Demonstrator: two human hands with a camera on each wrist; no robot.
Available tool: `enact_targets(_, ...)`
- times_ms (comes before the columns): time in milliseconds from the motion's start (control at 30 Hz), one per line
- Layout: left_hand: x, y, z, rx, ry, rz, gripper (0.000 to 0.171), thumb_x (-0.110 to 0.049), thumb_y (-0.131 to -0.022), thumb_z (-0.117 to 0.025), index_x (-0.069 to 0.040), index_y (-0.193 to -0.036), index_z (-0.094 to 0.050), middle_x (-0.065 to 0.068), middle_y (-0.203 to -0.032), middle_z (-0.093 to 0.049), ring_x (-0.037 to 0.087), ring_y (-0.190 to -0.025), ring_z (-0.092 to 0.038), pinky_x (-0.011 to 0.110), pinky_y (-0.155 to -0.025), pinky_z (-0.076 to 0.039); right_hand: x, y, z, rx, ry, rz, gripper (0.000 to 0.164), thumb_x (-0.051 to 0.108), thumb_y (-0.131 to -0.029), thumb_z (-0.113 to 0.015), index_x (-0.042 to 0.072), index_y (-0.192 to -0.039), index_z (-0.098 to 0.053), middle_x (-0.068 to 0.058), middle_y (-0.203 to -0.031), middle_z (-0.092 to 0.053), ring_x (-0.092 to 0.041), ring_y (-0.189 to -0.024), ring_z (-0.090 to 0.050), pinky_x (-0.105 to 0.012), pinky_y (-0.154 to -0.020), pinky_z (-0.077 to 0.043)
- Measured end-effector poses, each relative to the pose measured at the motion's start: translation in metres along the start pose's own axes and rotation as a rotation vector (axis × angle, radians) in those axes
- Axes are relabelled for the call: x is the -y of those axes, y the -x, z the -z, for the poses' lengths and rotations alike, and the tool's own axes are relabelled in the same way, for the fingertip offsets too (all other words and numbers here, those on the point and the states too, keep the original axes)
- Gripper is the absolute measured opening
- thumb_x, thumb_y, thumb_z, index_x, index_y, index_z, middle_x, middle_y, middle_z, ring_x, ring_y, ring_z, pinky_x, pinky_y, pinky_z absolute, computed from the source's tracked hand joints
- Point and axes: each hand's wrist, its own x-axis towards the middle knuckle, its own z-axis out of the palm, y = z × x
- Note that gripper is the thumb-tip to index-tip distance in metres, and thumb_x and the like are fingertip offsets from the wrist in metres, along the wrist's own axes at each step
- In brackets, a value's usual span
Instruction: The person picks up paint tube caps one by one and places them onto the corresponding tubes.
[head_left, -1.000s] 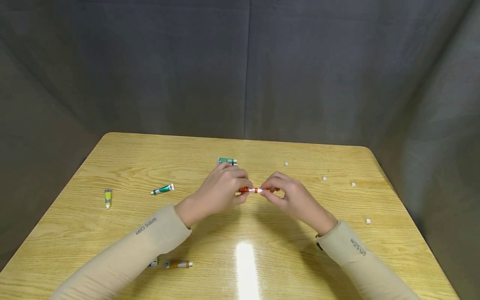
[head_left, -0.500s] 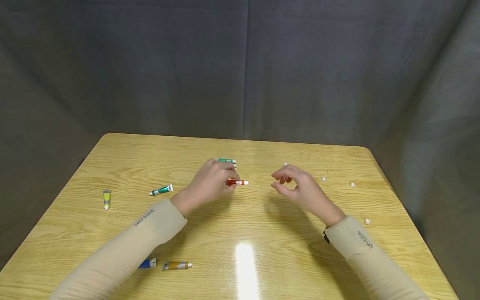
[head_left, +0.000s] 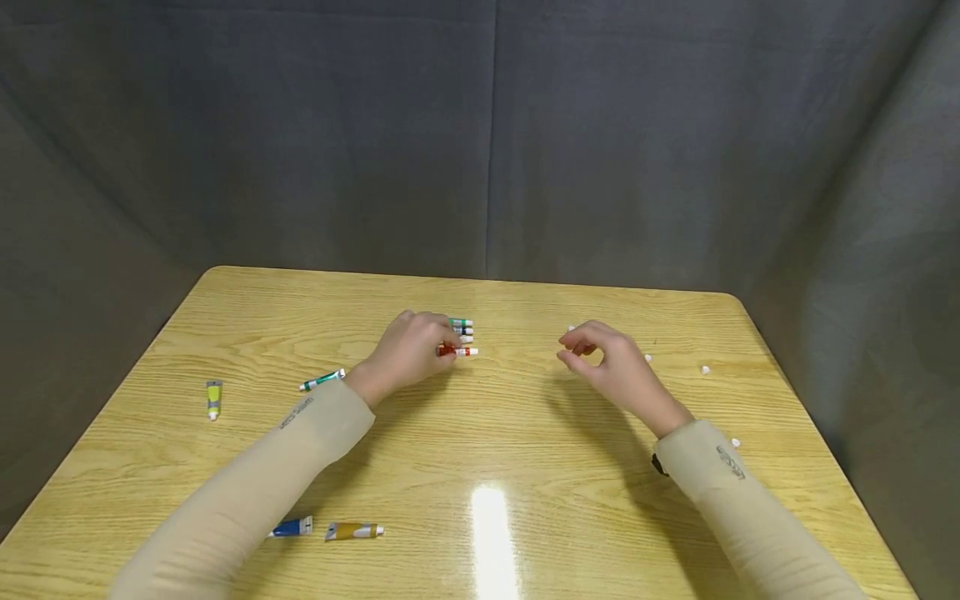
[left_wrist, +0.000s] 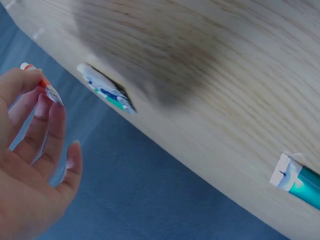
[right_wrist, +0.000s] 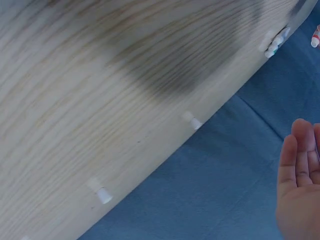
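In the head view my left hand (head_left: 411,350) pinches a small red paint tube (head_left: 462,352) with a white tip pointing right. The left wrist view shows this red tube (left_wrist: 46,84) between thumb and fingers. Just behind it lie several paint tubes side by side, including a green-banded tube (head_left: 461,322); my left hand partly covers them. My right hand (head_left: 615,367) hovers at right with loosely bent fingers and a gap to the thumb. Nothing shows in it. A small white cap (head_left: 572,328) lies behind its fingertips.
More white caps lie at right, such as one cap (head_left: 705,370) and another by the sleeve (head_left: 736,443). On the left are a lime tube (head_left: 214,400) and a green tube (head_left: 321,381). A blue tube (head_left: 292,527) and an ochre tube (head_left: 352,532) lie near the front.
My right hand has come away from the red paint tube's white tip and moved right. My left hand has carried the red paint tube left and back, beside the other tubes.
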Motion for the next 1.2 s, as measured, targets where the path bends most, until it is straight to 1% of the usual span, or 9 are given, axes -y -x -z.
enact_targets(67, 0.002, -0.001, -0.002, 0.010, -0.003, 0.013, 0.015, -0.017, -0.086, -0.081, -0.017, -0.101, -0.084, -0.001, -0.093, -0.076, 0.014, -0.073, -0.061, 0.036, -0.074, -0.049, -0.005, -0.002, 0.000, -0.002, 0.003, -0.016, 0.014, 0.013, -0.094, -0.076, 0.008, -0.107, -0.075, -0.006, -0.105, -0.074, -0.020, -0.092, -0.067, -0.044, -0.082, -0.056)
enact_targets(200, 0.006, -0.004, -0.007, 0.031, -0.003, 0.043, 0.017, -0.019, -0.087, -0.082, -0.018, -0.103, -0.084, 0.000, -0.094, -0.076, 0.016, -0.076, -0.062, 0.037, -0.075, -0.049, -0.016, -0.007, 0.002, -0.003, 0.012, -0.046, 0.016, 0.014, -0.095, -0.074, 0.005, -0.109, -0.074, -0.009, -0.107, -0.073, -0.023, -0.094, -0.067, -0.046, -0.087, -0.056)
enact_targets(400, 0.010, -0.006, -0.015, 0.044, -0.010, 0.072, 0.013, -0.019, -0.087, -0.082, -0.017, -0.100, -0.083, 0.001, -0.100, -0.077, 0.020, -0.091, -0.071, 0.037, -0.076, -0.048, -0.029, -0.013, 0.005, 0.000, 0.015, -0.102, 0.018, 0.018, -0.098, -0.072, 0.007, -0.111, -0.074, -0.008, -0.106, -0.072, -0.024, -0.095, -0.066, -0.046, -0.088, -0.056)
enact_targets(567, 0.012, -0.008, -0.019, 0.049, -0.008, 0.081, 0.010, -0.019, -0.088, -0.082, -0.017, -0.098, -0.083, 0.001, -0.098, -0.077, 0.020, -0.090, -0.071, 0.036, -0.074, -0.047, -0.035, -0.021, 0.008, 0.015, 0.025, -0.172, 0.022, 0.020, -0.099, -0.071, 0.003, -0.114, -0.072, -0.012, -0.108, -0.071, -0.028, -0.098, -0.066, -0.047, -0.091, -0.055)
enact_targets(700, 0.012, -0.010, -0.021, 0.060, 0.001, 0.091, 0.010, -0.018, -0.090, -0.081, -0.017, -0.099, -0.083, 0.001, -0.101, -0.078, 0.021, -0.092, -0.072, 0.039, -0.078, -0.051, -0.041, -0.029, 0.010, 0.044, 0.038, -0.226, 0.027, 0.016, -0.099, -0.070, -0.002, -0.120, -0.070, -0.016, -0.111, -0.069, -0.032, -0.100, -0.065, -0.048, -0.093, -0.054)
enact_targets(867, 0.013, -0.010, -0.025, 0.066, 0.004, 0.096, 0.009, -0.017, -0.090, -0.080, -0.017, -0.099, -0.083, 0.001, -0.101, -0.078, 0.020, -0.091, -0.072, 0.042, -0.083, -0.054, -0.051, -0.037, 0.007, 0.089, 0.058, -0.283, 0.031, 0.016, -0.100, -0.068, -0.002, -0.126, -0.068, -0.018, -0.118, -0.067, -0.033, -0.104, -0.064, -0.048, -0.094, -0.054)
enact_targets(967, 0.013, -0.010, -0.028, 0.068, 0.004, 0.100, 0.009, -0.016, -0.091, -0.079, -0.016, -0.099, -0.083, 0.001, -0.098, -0.076, 0.019, -0.085, -0.070, 0.043, -0.084, -0.055, -0.057, -0.040, 0.003, 0.119, 0.058, -0.322, 0.035, 0.019, -0.101, -0.067, -0.002, -0.129, -0.066, -0.018, -0.122, -0.066, -0.033, -0.107, -0.063, -0.048, -0.095, -0.054)
enact_targets(1067, 0.014, -0.011, -0.031, 0.067, 0.001, 0.104, 0.010, -0.015, -0.091, -0.078, -0.016, -0.100, -0.083, 0.001, -0.099, -0.076, 0.019, -0.086, -0.069, 0.043, -0.084, -0.055, -0.062, -0.041, -0.002, 0.144, 0.056, -0.353, 0.038, 0.020, -0.101, -0.067, -0.002, -0.132, -0.064, -0.019, -0.124, -0.064, -0.034, -0.109, -0.062, -0.048, -0.095, -0.054)
enact_targets(1200, 0.015, -0.012, -0.033, 0.062, 0.003, 0.118, 0.012, -0.013, -0.091, -0.077, -0.015, -0.102, -0.083, 0.003, -0.104, -0.077, 0.020, -0.094, -0.072, 0.042, -0.083, -0.055, -0.064, -0.045, -0.006, 0.181, 0.082, -0.370, 0.042, 0.020, -0.102, -0.065, -0.004, -0.136, -0.061, -0.021, -0.125, -0.061, -0.035, -0.111, -0.061, -0.049, -0.097, -0.053)
